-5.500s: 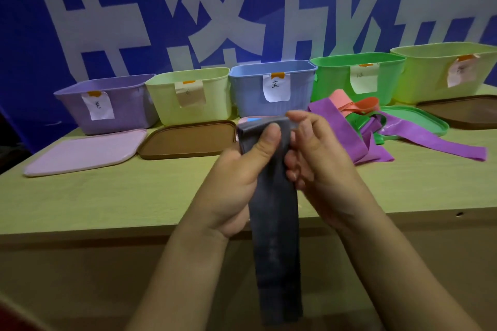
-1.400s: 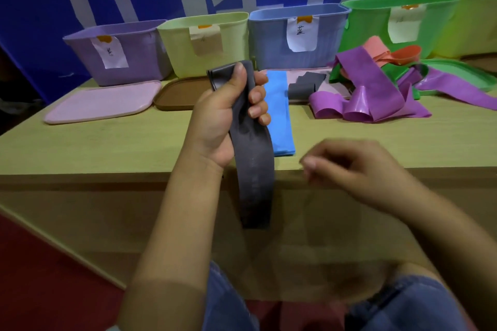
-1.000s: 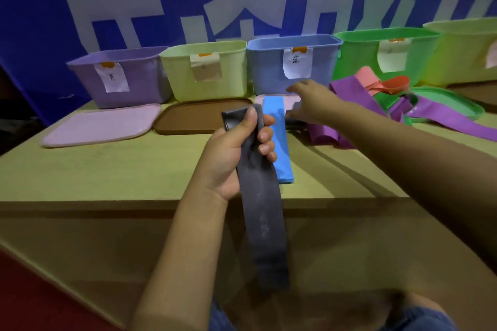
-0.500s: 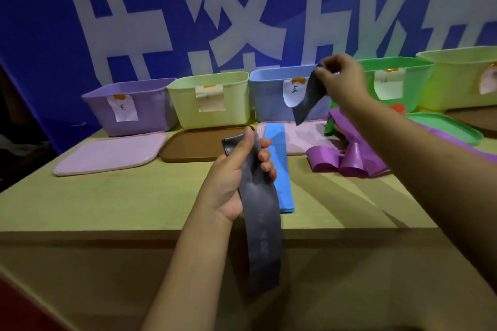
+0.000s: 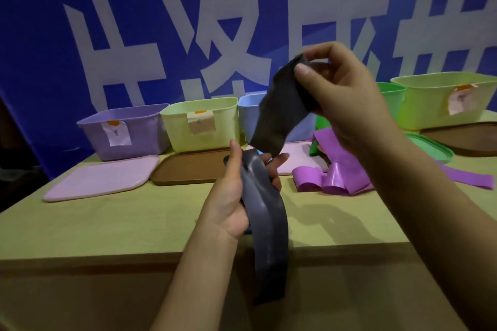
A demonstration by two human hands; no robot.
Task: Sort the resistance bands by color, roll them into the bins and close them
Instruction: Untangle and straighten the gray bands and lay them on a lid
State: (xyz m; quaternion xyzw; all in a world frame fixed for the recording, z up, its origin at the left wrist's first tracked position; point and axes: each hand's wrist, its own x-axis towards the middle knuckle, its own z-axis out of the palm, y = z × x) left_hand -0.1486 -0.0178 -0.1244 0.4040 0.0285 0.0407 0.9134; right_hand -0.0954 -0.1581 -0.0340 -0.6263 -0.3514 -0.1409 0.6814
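My left hand [image 5: 234,196] grips a long dark grey resistance band [image 5: 266,239] that hangs down past the table's front edge. My right hand [image 5: 341,99] pinches the top of a second dark grey band [image 5: 279,113], held in the air just above the left hand. Purple bands [image 5: 333,174] lie in a heap on the table under my right forearm, with a green band [image 5: 316,142] partly hidden behind them. At the back stand a purple bin [image 5: 126,131], a yellow-green bin [image 5: 201,123], a blue bin [image 5: 248,113], a green bin [image 5: 390,97] and another yellow-green bin [image 5: 441,99], all without lids on.
Lids lie flat in front of the bins: pink [image 5: 99,177], brown [image 5: 191,169], pink [image 5: 301,156], green [image 5: 430,145] and brown [image 5: 465,137]. A purple strip [image 5: 470,177] trails off to the right. The table's front edge [image 5: 107,258] runs across below my hands.
My right hand reached to the table, picked up a second dark grey band and has brought it back toward my left hand, which keeps holding the first band.
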